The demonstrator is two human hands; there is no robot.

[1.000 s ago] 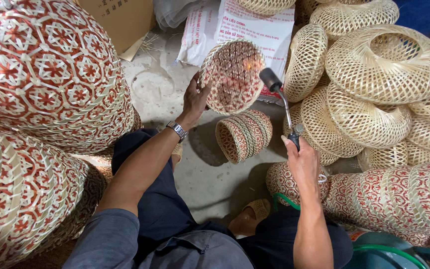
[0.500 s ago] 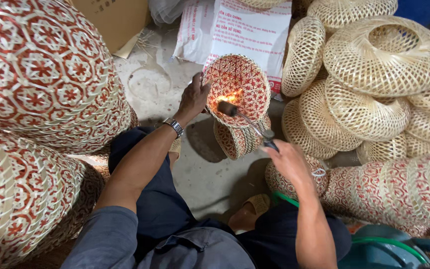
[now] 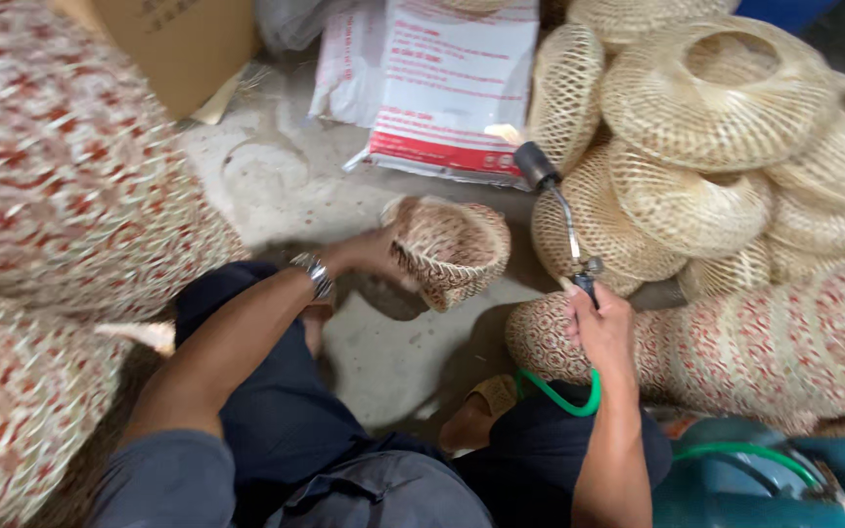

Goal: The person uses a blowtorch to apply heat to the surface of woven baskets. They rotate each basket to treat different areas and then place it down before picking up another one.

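The left hand (image 3: pixel 369 256) grips the rim of a small red-and-cream woven basket (image 3: pixel 450 249), tipped sideways above the concrete floor (image 3: pixel 286 186); its inside looks bare. The right hand (image 3: pixel 601 328) is closed around a gas torch with a bent metal neck (image 3: pixel 561 210), nozzle raised beside stacked pale wicker baskets (image 3: pixel 716 127), a green hose (image 3: pixel 559 396) below.

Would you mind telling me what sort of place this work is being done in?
Most likely a small basket-weaving workshop. Plain woven baskets are heaped on a bare concrete floor, red-patterned ones are stacked alongside, and the right hand holds a gas torch while the left hand holds a small basket.
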